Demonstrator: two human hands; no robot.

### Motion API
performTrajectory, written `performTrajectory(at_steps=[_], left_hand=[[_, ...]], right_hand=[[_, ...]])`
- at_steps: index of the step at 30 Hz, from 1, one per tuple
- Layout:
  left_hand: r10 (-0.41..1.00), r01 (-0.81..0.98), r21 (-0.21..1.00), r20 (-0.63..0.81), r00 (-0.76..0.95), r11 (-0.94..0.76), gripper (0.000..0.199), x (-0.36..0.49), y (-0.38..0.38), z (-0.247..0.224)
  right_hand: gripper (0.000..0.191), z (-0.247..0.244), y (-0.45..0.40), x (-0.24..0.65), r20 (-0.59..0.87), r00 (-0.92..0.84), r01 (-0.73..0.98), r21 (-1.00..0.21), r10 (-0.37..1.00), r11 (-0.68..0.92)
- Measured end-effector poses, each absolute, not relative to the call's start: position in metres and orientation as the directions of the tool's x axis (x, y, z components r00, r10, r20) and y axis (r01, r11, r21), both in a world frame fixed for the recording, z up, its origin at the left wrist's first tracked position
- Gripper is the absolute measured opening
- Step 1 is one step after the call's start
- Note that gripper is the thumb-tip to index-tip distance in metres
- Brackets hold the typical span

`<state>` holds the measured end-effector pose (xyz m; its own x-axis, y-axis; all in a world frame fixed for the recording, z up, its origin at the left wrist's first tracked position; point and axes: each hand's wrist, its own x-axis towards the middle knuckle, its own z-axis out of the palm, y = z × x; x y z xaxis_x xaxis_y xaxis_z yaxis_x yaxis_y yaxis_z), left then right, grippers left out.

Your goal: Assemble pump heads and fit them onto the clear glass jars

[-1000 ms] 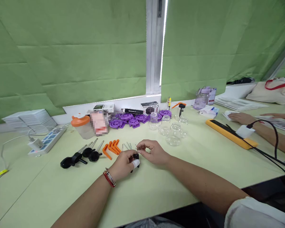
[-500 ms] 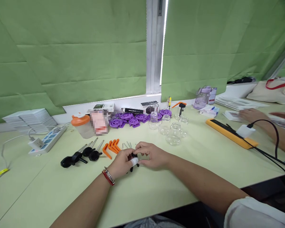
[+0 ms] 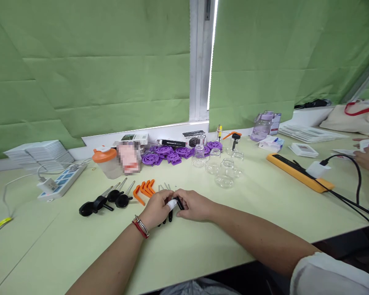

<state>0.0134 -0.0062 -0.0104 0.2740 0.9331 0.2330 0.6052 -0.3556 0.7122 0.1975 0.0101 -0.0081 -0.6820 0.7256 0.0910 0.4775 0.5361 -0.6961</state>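
Observation:
Both my hands meet low over the table, fingertips almost touching. My left hand [image 3: 156, 208], with a white wrap on the thumb, is closed in a pinch at one end of a small black part [image 3: 180, 203]. Curled round the other side of that part is my right hand [image 3: 195, 205]. Its exact kind is hidden by the fingers. Beneath the left hand lie several thin screwdriver-like tools, their black handles [image 3: 170, 216] toward me and their metal shafts beyond the fingers. Orange bent pieces [image 3: 146, 188] and black round pieces with metal stems [image 3: 122, 200] lie to the left.
Clear glass jars [image 3: 224, 179] stand ahead, before purple wheel-shaped pieces [image 3: 183, 152]. An orange-lidded cup [image 3: 106, 166] and a white power strip [image 3: 63, 182] are left. To the right lie an orange power strip [image 3: 298, 172] and another person's hand [image 3: 367, 157] holding cards.
My right fingers have come down from above the black part and curled around it, turning it to a slant. The other person's hands have moved right, lifting a card.

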Motion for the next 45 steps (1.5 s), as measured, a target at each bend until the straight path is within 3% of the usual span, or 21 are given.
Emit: performTrajectory(at_steps=[5, 11, 23, 29, 31, 34, 38, 41, 45], left_hand=[[0.956, 0.631, 0.723, 0.272, 0.114, -0.281, 0.026, 0.005, 0.001, -0.012], [0.953, 0.561, 0.806, 0.289, -0.096, -0.188, 0.019, -0.003, 0.006, -0.009], [0.941, 0.538, 0.809, 0.330, -0.080, -0.238, 0.019, -0.005, 0.008, -0.015], [0.943, 0.547, 0.807, 0.321, -0.089, -0.223, 0.017, -0.006, 0.007, -0.011], [0.942, 0.542, 0.809, 0.325, -0.088, -0.228, 0.018, -0.007, 0.007, -0.012], [0.940, 0.525, 0.817, 0.330, -0.089, -0.237, 0.019, -0.009, 0.009, -0.014], [0.932, 0.494, 0.834, 0.343, -0.117, -0.245, 0.021, -0.010, 0.009, -0.014], [0.932, 0.478, 0.851, 0.327, -0.159, -0.217, 0.023, -0.011, 0.009, -0.013], [0.935, 0.476, 0.857, 0.309, -0.171, -0.196, 0.025, -0.013, 0.009, -0.013]], right_hand=[[0.054, -0.018, 0.016, 0.194, 0.016, -0.559, 0.569, -0.719, 0.829, 0.398], [0.037, -0.021, 0.017, 0.187, -0.008, -0.477, 0.633, -0.697, 0.879, 0.337], [0.035, -0.020, 0.013, 0.170, -0.179, -0.402, 0.576, -0.812, 0.898, 0.096], [0.030, -0.019, 0.008, 0.168, -0.223, -0.433, 0.546, -0.836, 0.873, 0.057], [0.030, -0.017, 0.007, 0.169, -0.199, -0.435, 0.592, -0.798, 0.878, 0.112], [0.028, -0.011, 0.003, 0.170, 0.016, -0.441, 0.686, -0.638, 0.897, 0.349], [0.030, -0.005, -0.005, 0.161, 0.271, -0.633, 0.629, -0.364, 0.725, 0.686], [0.034, -0.008, -0.008, 0.149, 0.333, -0.762, 0.504, -0.233, 0.555, 0.832], [0.044, -0.016, -0.010, 0.141, 0.290, -0.839, 0.417, -0.201, 0.460, 0.887]])
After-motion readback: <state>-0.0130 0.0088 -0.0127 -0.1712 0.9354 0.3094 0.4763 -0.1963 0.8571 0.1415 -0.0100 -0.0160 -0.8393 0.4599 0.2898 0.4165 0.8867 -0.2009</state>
